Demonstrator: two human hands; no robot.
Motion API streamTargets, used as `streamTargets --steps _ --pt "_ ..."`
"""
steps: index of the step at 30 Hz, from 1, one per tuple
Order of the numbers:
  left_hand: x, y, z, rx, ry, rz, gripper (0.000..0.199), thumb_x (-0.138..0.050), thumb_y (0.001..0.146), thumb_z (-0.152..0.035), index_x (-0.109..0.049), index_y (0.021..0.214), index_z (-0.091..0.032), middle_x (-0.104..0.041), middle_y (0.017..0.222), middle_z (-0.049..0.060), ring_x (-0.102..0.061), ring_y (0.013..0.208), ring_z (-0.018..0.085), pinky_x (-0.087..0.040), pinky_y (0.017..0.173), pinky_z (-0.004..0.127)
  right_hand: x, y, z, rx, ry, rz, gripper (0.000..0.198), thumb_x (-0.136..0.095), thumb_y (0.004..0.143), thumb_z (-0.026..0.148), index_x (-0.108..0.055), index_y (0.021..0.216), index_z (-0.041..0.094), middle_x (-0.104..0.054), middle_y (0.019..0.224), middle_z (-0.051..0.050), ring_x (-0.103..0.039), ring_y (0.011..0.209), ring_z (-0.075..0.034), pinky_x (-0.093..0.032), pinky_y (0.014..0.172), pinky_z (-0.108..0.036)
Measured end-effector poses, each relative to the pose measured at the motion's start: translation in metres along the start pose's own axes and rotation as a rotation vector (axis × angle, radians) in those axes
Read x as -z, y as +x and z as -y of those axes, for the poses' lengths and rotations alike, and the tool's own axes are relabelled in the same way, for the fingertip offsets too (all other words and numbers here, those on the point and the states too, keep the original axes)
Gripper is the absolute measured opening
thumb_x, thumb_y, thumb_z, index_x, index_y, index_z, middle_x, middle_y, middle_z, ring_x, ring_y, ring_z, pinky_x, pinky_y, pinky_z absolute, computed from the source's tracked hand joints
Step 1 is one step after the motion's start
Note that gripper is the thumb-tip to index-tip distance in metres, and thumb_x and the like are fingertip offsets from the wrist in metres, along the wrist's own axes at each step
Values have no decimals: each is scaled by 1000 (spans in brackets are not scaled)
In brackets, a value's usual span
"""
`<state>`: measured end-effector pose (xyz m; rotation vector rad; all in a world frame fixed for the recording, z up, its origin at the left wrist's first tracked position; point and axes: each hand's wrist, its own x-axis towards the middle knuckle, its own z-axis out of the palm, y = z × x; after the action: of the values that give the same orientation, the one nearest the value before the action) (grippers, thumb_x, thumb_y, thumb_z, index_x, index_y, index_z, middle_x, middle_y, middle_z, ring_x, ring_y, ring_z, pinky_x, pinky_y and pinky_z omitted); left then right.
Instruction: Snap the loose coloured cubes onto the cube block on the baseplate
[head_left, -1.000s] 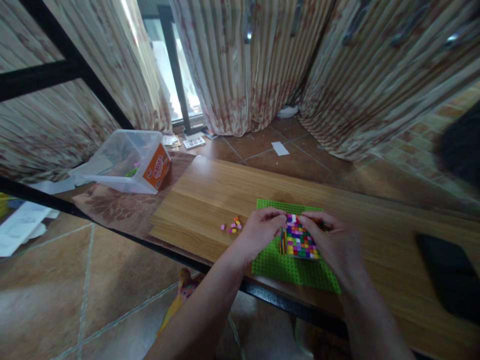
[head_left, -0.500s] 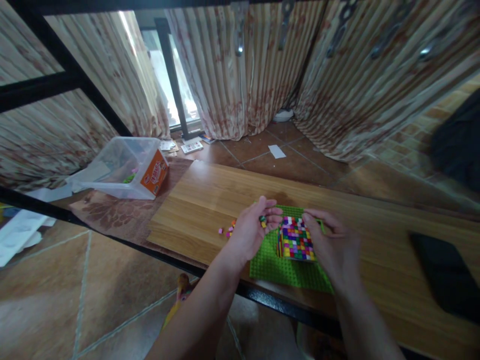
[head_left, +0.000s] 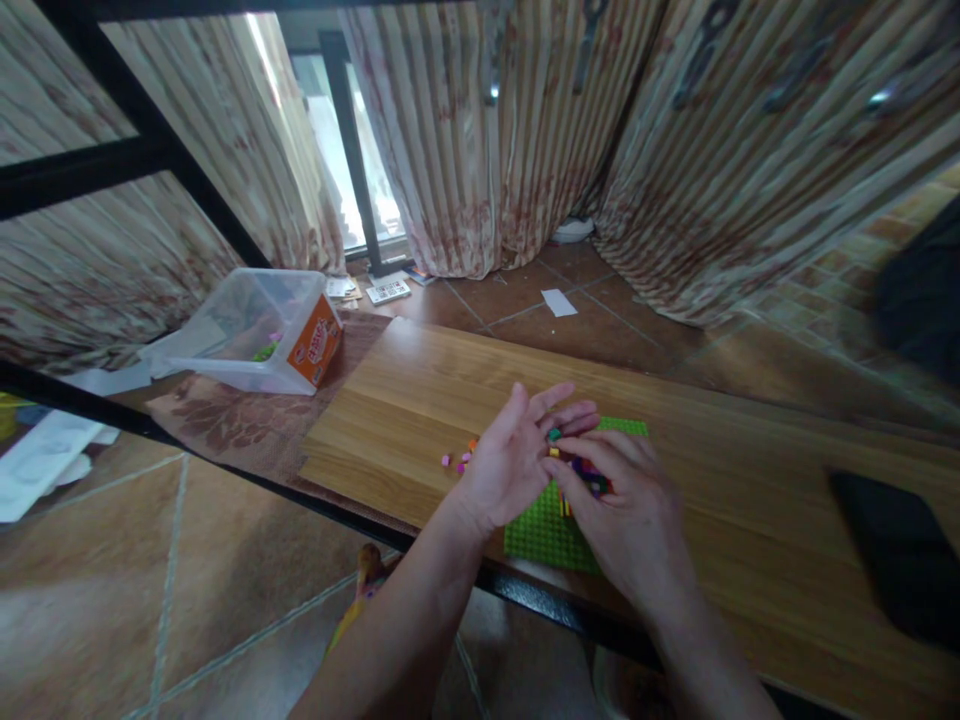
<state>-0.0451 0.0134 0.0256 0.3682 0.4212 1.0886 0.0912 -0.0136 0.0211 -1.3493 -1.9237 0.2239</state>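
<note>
Palm up, my left hand [head_left: 506, 455] carries a few tiny toy bricks, with a green brick [head_left: 554, 434] visible by its fingers. Its fingers are stretched out and slightly curled. My right hand [head_left: 626, 490] reaches across to it, thumb and index finger closing on a yellow brick [head_left: 554, 453] at the left palm. Under the hands lies a green studded baseplate [head_left: 547, 530]. On that plate stands a multicoloured brick block [head_left: 592, 478], mostly hidden by my right hand. Loose pink and orange bricks [head_left: 463, 462] lie on the wood to the left of my left hand.
The wooden tabletop [head_left: 420, 380] has a dark front edge. A clear plastic bin [head_left: 240, 375] with an orange label stands at the left on a brown cloth [head_left: 225, 415]. A dark flat device [head_left: 892, 550] lies at the right. Curtains [head_left: 450, 150] hang beyond the table.
My right hand has moved left from the brick block to my left palm and now pinches at a yellow brick. My left hand has opened its fingers more and shifted slightly right.
</note>
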Motion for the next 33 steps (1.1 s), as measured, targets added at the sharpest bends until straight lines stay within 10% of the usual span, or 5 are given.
streamTargets --steps 14,19,33 --pt "-2 1 -1 -40 15 -77 39 -55 98 -46 -73 109 -13 -72 117 14 -65 115 23 -43 107 35 24 4 -20 -232 130 16 19 -62 92 40 -75 92 26 -77 89 -2 -70 83 -21 -53 81 -36" --pt "5 6 2 -26 132 -279 29 -67 92 -40 -73 93 -11 -73 95 11 -68 92 17 -49 94 30 33 6 -46 -298 142 15 20 -66 89 43 -77 84 26 -75 90 -3 -69 86 -22 -53 85 -37" --pt "13 10 11 4 289 -356 15 -78 81 -23 -74 85 -10 -71 78 5 -62 65 9 -48 71 23 10 1 -74 -323 234 8 17 -73 81 42 -79 80 26 -71 109 -7 -65 110 -27 -46 101 -46"
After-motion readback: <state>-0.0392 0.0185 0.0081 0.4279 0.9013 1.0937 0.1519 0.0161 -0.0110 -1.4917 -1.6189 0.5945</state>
